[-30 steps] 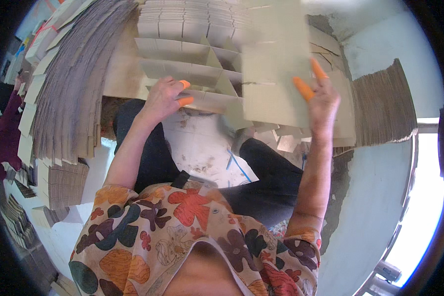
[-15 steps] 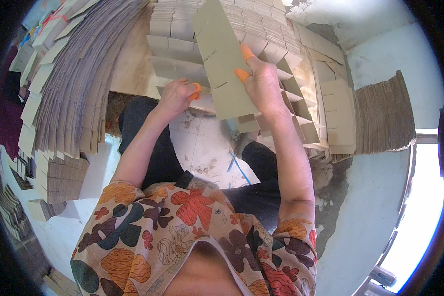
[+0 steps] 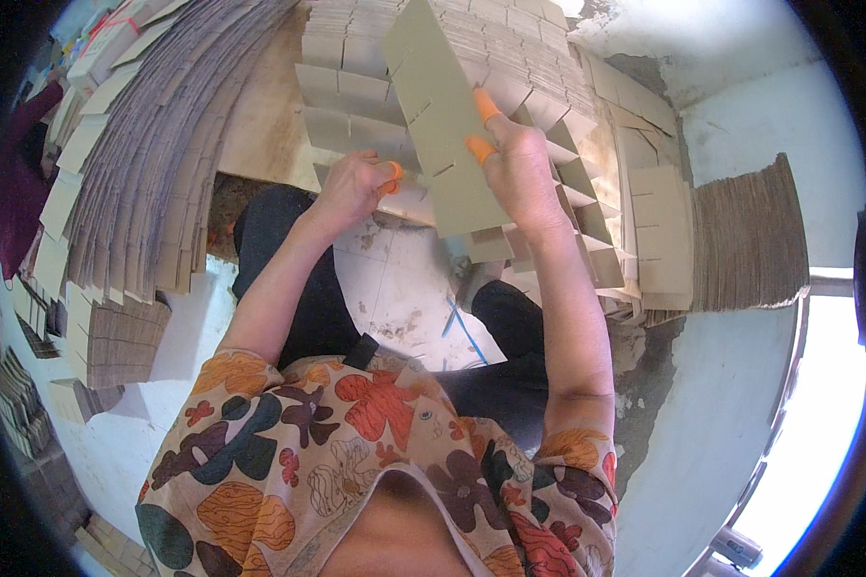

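Note:
My right hand [image 3: 524, 178], with orange finger covers on thumb and finger, grips a long slotted cardboard strip [image 3: 438, 125] by its right side. The strip stands tilted above a partly assembled cardboard divider grid [image 3: 577, 197], hiding the middle of it. My left hand [image 3: 354, 189] is closed, fingers curled and orange-tipped, beside the near edge of the upright cardboard pieces [image 3: 356, 130] left of the strip. What its fingers pinch, if anything, cannot be made out.
Tall rows of stacked cardboard sheets [image 3: 144, 163] line the left side. More slotted strips [image 3: 433, 43] are packed at the back. Another cardboard stack [image 3: 746, 236] stands by the right wall. Blue strapping [image 3: 467, 332] lies on the floor between my legs.
The view has shifted slightly. Both hands and the raised cardboard strip keep nearly the same places over the grid, with the same grip.

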`<state>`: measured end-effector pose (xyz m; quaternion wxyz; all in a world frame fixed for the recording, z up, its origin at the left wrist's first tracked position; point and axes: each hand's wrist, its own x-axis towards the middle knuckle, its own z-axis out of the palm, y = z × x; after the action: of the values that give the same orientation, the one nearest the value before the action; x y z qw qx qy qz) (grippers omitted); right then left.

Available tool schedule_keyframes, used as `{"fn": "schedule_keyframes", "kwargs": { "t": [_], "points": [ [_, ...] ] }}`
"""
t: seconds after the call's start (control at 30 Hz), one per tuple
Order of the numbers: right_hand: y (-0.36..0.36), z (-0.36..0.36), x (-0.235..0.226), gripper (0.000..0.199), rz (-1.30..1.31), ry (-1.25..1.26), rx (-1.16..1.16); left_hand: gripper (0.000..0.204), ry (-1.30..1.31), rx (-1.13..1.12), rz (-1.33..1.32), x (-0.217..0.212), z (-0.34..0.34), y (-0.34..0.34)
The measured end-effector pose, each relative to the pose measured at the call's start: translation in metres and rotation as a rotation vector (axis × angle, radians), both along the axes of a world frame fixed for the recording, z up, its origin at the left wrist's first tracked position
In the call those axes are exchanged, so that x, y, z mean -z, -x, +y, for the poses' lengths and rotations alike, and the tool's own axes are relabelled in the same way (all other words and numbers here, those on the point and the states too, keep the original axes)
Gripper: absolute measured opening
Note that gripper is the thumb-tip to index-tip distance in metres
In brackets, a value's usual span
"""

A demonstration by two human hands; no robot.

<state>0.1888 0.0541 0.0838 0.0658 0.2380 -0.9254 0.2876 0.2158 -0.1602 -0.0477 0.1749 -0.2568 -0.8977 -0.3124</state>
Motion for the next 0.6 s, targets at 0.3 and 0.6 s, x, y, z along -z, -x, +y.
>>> {"fn": "schedule_keyframes", "kwargs": {
  "t": [0.3,0.6],
  "points": [
    [0.014,-0.011,0.003,0.024,0.034,0.075,-0.174,0.018,0.017,0.018,-0.01,0.0,-0.003,0.0],
    [0.021,-0.026,0.054,0.016,-0.051,-0.146,-0.115,0.015,0.053,-0.034,-0.023,0.002,0.004,0.004]
  ]
}}
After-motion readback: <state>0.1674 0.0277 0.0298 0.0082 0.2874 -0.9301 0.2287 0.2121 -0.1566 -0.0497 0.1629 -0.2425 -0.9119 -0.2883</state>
